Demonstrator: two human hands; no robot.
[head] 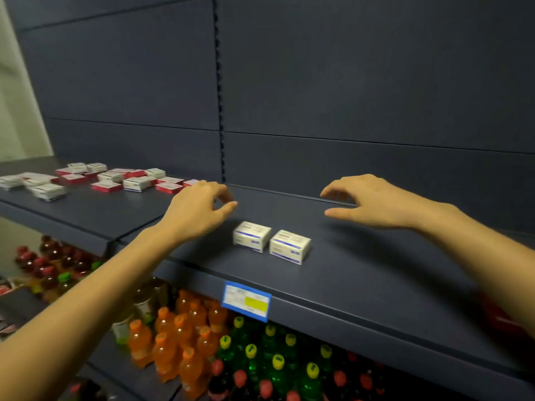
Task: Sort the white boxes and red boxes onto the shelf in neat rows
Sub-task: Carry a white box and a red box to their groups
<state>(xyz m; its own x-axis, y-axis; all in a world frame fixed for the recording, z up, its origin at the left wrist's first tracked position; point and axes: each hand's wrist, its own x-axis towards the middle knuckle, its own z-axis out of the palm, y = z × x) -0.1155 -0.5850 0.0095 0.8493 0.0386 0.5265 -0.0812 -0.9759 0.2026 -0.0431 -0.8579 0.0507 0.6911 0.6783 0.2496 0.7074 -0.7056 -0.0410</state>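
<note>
Two white boxes (252, 236) (289, 246) stand side by side near the front of the dark shelf (376, 256). My left hand (199, 209) hovers just left of and behind them, fingers loosely curled, holding nothing. My right hand (373, 202) hovers to the right of the pair, fingers relaxed and spread, empty. A mixed heap of white boxes (47, 191) and red boxes (106, 186) lies on the left shelf section.
The shelf's back panel (347, 96) rises behind. A blue and yellow price tag (246, 301) hangs on the shelf's front edge. Below stand several orange (173, 340), green (278, 363) and red bottles (49, 264).
</note>
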